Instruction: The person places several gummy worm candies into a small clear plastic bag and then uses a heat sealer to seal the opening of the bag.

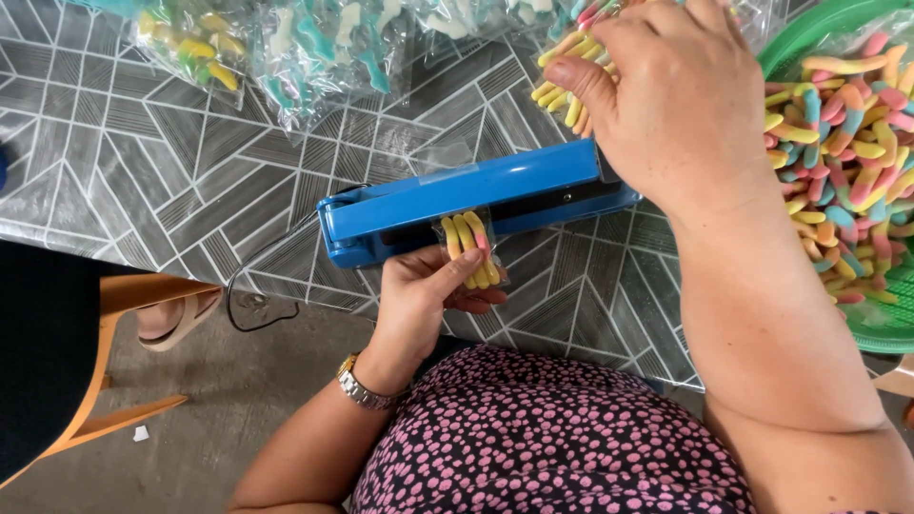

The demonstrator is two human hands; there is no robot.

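**Blue sealer clamped on a small candy bag**

Blue plastic fills the middle of the view: a bar-type heat sealer (476, 195) lies on the patterned tablecloth (143, 162), its arm down across the mouth of a small clear bag of gummy worms (468, 249). The left hand (428, 295) pinches that bag from below, thumb and fingers closed on it. The right hand (681, 100) presses on the sealer's far end, curled around a loose bunch of yellow worms, touching the arm. A green basket (809, 38) heaped with candy sits just to the right. The sealing step looks underway; next comes lifting the arm while the bag stays held steady.
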